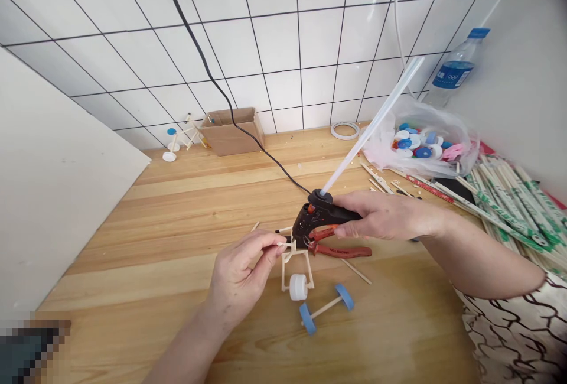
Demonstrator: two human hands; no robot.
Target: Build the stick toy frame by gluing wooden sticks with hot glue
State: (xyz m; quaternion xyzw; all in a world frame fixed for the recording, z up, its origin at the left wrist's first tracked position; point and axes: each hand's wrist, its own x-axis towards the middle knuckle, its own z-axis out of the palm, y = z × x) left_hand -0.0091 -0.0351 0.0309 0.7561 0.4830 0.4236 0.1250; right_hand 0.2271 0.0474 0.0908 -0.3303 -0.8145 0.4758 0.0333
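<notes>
Gripping glue gun (330, 214) in right hand (385, 215); left fingers (266, 243) pinching stick frame (283, 272); two blue caps (344, 296) beside.

White tiles (274, 41) with black grout fill the wall at twelve o'clock, a pale board (57, 177) stands at nine, a plain white wall (522, 77) rises at three, and a wooden desk (146, 242) runs below.

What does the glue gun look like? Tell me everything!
The glue gun is black and looks like plastic, with a small orange bit near the top. A long, see-through glue stick pokes out of its back, and a black cord trails away. The right hand holds it in the air, tilted, nozzle toward a small wooden frame, above red-handled pliers.
</notes>
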